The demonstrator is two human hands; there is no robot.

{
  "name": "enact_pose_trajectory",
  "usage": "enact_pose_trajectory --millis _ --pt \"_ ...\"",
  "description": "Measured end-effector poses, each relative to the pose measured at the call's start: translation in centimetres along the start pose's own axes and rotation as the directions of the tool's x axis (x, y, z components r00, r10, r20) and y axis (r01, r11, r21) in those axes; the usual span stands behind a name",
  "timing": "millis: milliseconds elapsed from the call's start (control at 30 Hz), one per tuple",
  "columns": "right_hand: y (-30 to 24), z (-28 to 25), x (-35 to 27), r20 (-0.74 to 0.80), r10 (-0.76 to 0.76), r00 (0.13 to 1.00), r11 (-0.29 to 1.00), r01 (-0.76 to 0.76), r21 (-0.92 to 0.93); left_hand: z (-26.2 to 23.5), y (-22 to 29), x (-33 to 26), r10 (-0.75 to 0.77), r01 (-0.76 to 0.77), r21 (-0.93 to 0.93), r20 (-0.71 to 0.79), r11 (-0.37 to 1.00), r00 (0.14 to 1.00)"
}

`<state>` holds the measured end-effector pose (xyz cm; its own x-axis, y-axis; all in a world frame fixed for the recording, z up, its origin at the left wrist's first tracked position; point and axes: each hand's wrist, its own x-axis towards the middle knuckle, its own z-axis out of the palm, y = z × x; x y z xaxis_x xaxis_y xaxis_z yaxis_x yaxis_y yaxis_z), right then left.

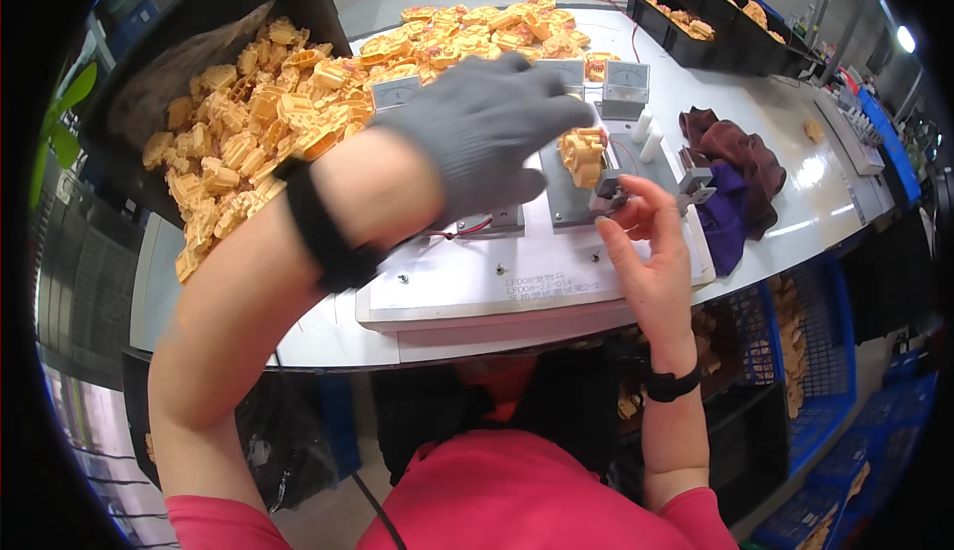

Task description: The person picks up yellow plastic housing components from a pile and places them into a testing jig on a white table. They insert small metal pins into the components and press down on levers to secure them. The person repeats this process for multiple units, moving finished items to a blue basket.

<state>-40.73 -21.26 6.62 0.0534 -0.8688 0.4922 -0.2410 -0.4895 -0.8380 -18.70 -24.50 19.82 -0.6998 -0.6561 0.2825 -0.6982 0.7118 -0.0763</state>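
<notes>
My left hand [487,128], in a grey glove, reaches across the white test fixture [447,297]. Its fingers stretch to the right with the thumb apart, and I see nothing held. Just right of it, a yellow-orange plastic part [583,157] sits on the fixture's grey plate [564,207]. My bare right hand [651,242] bends its thumb and fingers around the near end of a small grey clamp [608,188] beside that part. Panel meters [626,81] stand at the back of the fixture, one partly behind my left hand.
A black bin [224,13] tips a heap of yellow-orange parts [258,123] onto the table; more parts [477,28] lie behind. Two white posts [651,143] and a second clamp [696,187] rise at right, beside brown and purple cloths [735,177]. Black trays [686,38] stand far right.
</notes>
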Motion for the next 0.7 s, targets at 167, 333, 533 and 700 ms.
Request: enact_pose_trajectory --millis 167,333,533,700 --pt "0.4 1.4 -0.2 -0.080 -0.136 0.987 0.982 0.124 -0.142 2.2 1.0 7.2 -0.120 0.042 0.175 0.465 0.984 0.877" --pt "0.8 1.3 -0.3 -0.084 -0.117 0.990 0.993 0.114 -0.040 4.7 1.1 8.3 -0.056 -0.060 0.216 0.491 0.975 0.869" --pt "1.3 0.7 0.1 -0.088 -0.159 0.983 0.987 0.158 -0.015 4.6 1.0 9.4 0.005 -0.182 0.328 0.473 0.927 0.881" --pt "1.6 0.6 0.6 -0.006 -0.137 0.991 0.987 0.137 0.084 4.5 0.7 9.0 -0.010 -0.183 0.332 0.505 0.925 0.863"
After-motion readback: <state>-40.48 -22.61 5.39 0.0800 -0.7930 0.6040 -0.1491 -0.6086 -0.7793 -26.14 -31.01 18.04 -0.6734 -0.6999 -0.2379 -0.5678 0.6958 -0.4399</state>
